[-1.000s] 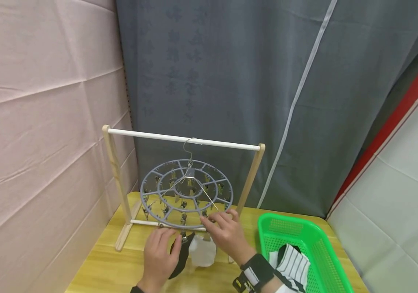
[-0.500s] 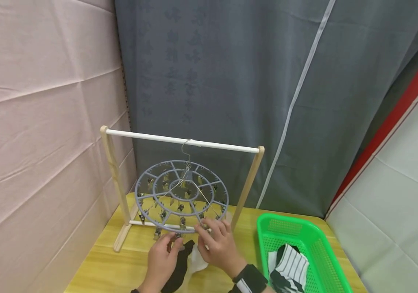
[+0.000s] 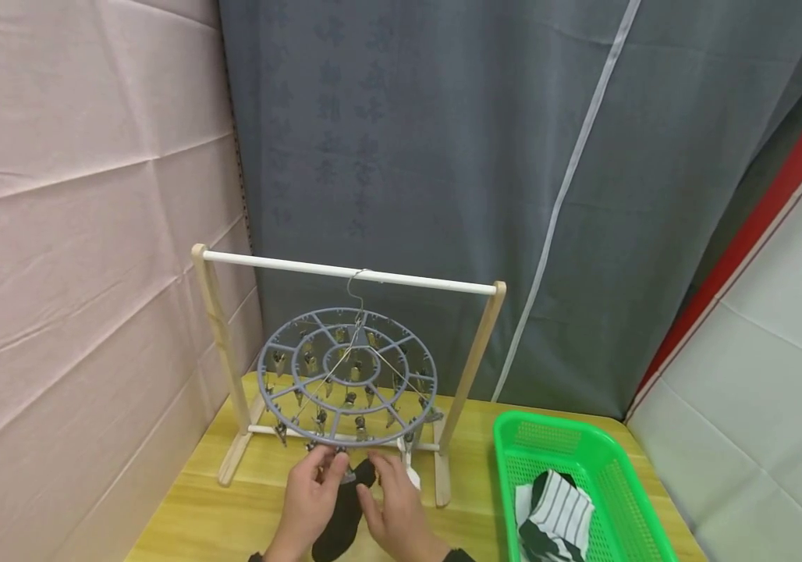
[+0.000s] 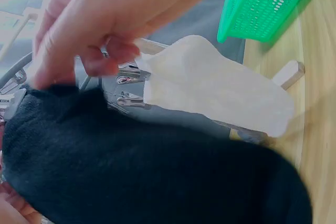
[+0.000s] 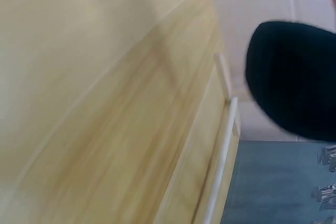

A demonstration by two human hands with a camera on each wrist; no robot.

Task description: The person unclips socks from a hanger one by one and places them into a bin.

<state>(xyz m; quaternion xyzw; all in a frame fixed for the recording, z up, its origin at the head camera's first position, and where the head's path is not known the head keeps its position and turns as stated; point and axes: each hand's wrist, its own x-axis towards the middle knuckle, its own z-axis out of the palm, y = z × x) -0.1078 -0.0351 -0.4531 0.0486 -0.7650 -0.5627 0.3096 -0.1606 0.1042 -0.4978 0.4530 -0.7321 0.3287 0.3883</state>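
Observation:
A black sock (image 3: pixel 339 523) hangs at the front of a round grey clip hanger (image 3: pixel 278 414). With thumb and fingers my left hand (image 3: pixel 308 492) pinches a metal clip (image 3: pixel 349 474) at the sock's top. From the other side my right hand (image 3: pixel 401 515) holds the sock's upper edge, its thumb laid against the cloth in the left wrist view. A white sock (image 4: pixel 210 87) hangs toe down from metal clips (image 4: pixel 131 100) just beyond. In the right wrist view only the black sock's dark rounded toe (image 5: pixel 294 77) shows, blurred.
The hanger hooks onto the white bar (image 3: pixel 289 265) of a wooden rack (image 3: pixel 214 312). On the table (image 3: pixel 183 515) to the right stands a green basket (image 3: pixel 636 484), with striped and dark socks (image 3: pixel 561 511) inside. Several bare clips dangle from the hanger's rings.
My right hand has moved from the hanger's rim down to the black sock. The hanger has turned, carrying the white sock to the right. My left hand stays near the front clip.

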